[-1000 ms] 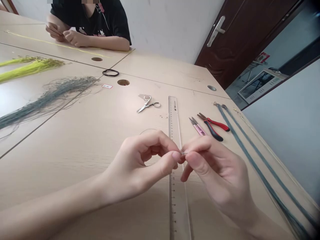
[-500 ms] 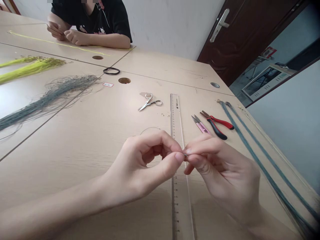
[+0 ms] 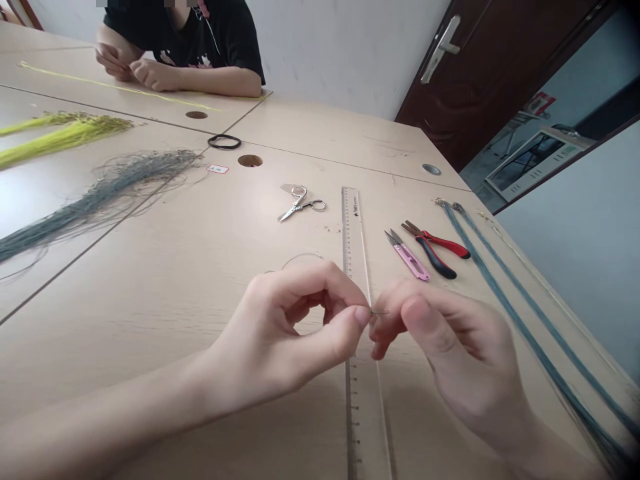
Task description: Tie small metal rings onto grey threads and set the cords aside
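Observation:
Between thumb and index finger, my left hand (image 3: 305, 327) pinches a thin cord (image 3: 380, 312) whose short end sticks out to the right. Beside that end is my right hand (image 3: 450, 340), its thumb lifted away from the fingers. The fingers are bent close behind the cord end; whether they touch it is hard to see. Both hands are over a clear ruler (image 3: 367, 413) lying lengthwise on the table. Behind my left hand a thin loop of cord (image 3: 303, 255) shows on the table.
Silver scissors (image 3: 300, 205), pink snips (image 3: 410, 259) and red-black pliers (image 3: 437, 248) lie beyond my hands. Grey-blue cord bundles (image 3: 100, 193) are left, more strands (image 3: 515, 307) right. Yellow cords (image 3: 65, 140) lie far left. Across the table sits a person (image 3: 225, 47).
My right thumb has lifted off the cord end and parted from the fingers, so the short end now shows. My left hand keeps its pinch almost unmoved.

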Available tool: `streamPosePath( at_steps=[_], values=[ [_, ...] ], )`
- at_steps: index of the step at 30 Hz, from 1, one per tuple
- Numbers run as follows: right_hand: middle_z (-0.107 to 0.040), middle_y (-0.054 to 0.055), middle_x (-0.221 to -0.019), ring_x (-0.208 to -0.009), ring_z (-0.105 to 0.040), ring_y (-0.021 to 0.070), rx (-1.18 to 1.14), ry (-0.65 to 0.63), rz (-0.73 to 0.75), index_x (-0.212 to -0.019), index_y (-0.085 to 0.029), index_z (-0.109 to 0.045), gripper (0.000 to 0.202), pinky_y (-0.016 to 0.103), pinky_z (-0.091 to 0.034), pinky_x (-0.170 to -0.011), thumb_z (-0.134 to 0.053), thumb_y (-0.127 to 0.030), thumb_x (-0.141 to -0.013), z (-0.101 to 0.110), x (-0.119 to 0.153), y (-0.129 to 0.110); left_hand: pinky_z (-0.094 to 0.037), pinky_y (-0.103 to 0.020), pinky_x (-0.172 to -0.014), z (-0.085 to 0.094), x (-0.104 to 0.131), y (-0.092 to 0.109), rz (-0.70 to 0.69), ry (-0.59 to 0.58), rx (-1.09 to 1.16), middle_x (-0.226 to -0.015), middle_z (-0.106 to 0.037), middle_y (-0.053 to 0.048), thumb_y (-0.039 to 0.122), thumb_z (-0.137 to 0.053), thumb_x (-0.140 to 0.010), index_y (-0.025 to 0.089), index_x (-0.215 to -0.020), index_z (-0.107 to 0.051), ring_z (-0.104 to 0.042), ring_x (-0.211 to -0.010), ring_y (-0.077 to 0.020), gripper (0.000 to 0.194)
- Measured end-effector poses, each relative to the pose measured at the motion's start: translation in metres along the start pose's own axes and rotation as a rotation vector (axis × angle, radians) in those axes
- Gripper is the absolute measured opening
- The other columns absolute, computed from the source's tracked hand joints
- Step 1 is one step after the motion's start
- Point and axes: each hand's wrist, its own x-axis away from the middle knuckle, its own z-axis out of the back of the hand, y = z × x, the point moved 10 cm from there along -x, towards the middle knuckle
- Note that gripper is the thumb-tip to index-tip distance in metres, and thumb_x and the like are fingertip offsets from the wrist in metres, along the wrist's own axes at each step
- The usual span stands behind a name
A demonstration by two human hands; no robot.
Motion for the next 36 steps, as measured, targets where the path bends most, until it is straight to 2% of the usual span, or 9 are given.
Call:
streamPosePath(
  at_steps=[2,5,14,20,30,36],
  values=[
    [-0.058,0.000,-0.060,-0.056,-0.056,0.0088,-0.075,-0.049,-0.094,-0.064,-0.017,-0.059,0.037,0.018,-0.049,-0.049,-0.045,-0.039,-0.090,-0.005,-0.001,0.008,-0.044,-0.025,-0.058,-0.002,0.001,-0.001,-0.007,-0.016,-0.012,-0.067,-0.057,-0.001,0.016,-0.053,-0.083,0.016,-0.074,-0.058,-0.051,-0.062,-0.0110,0.010],
    [-0.056,0.000,-0.060,-0.055,-0.055,0.0089,-0.180,-0.065,-0.200,-0.064,-0.017,-0.059,0.032,0.018,-0.051,-0.048,-0.049,-0.037,-0.088,-0.009,-0.002,0.018,-0.043,-0.026,-0.059,-0.003,0.002,0.000,-0.022,-0.031,-0.043,-0.066,-0.057,-0.001,0.015,-0.053,-0.083,0.016,-0.074,-0.058,-0.050,-0.061,-0.0110,0.010],
    [-0.051,-0.002,-0.060,-0.055,-0.053,0.0092,-0.197,-0.067,-0.236,-0.067,-0.018,-0.056,0.025,0.020,-0.052,-0.049,-0.054,-0.035,-0.086,-0.008,0.001,0.021,-0.041,-0.025,-0.057,-0.006,0.002,0.000,-0.017,-0.055,-0.032,-0.064,-0.055,0.001,0.013,-0.053,-0.082,0.018,-0.073,-0.057,-0.051,-0.060,-0.0102,0.010],
    [-0.055,-0.003,-0.076,-0.065,-0.057,0.0095,-0.059,0.068,-0.054,-0.084,-0.024,-0.054,0.003,0.020,-0.052,-0.056,-0.054,-0.022,-0.085,0.008,0.002,0.004,-0.040,-0.021,-0.054,-0.002,0.002,0.004,-0.036,-0.013,-0.024,-0.062,-0.053,0.004,0.010,-0.055,-0.080,0.018,-0.072,-0.057,-0.048,-0.058,-0.0075,0.012],
    [-0.054,-0.003,-0.076,-0.064,-0.057,0.0081,0.101,0.033,0.094,-0.084,-0.023,-0.054,0.009,0.021,-0.049,-0.057,-0.049,-0.016,-0.088,0.002,0.003,-0.009,-0.041,-0.020,-0.054,-0.001,0.001,0.005,-0.022,-0.003,0.000,-0.062,-0.055,0.003,0.008,-0.055,-0.079,0.018,-0.070,-0.057,-0.049,-0.058,-0.0080,0.013],
    [-0.055,-0.002,-0.079,-0.073,-0.056,0.0102,0.238,0.034,0.278,-0.089,-0.023,-0.052,0.015,0.025,-0.047,-0.065,-0.052,-0.009,-0.082,-0.002,0.007,-0.021,-0.041,-0.020,-0.055,0.000,0.002,0.007,-0.040,0.010,0.018,-0.062,-0.054,0.003,0.009,-0.056,-0.079,0.018,-0.071,-0.057,-0.049,-0.058,-0.0078,0.012]
  ],
)
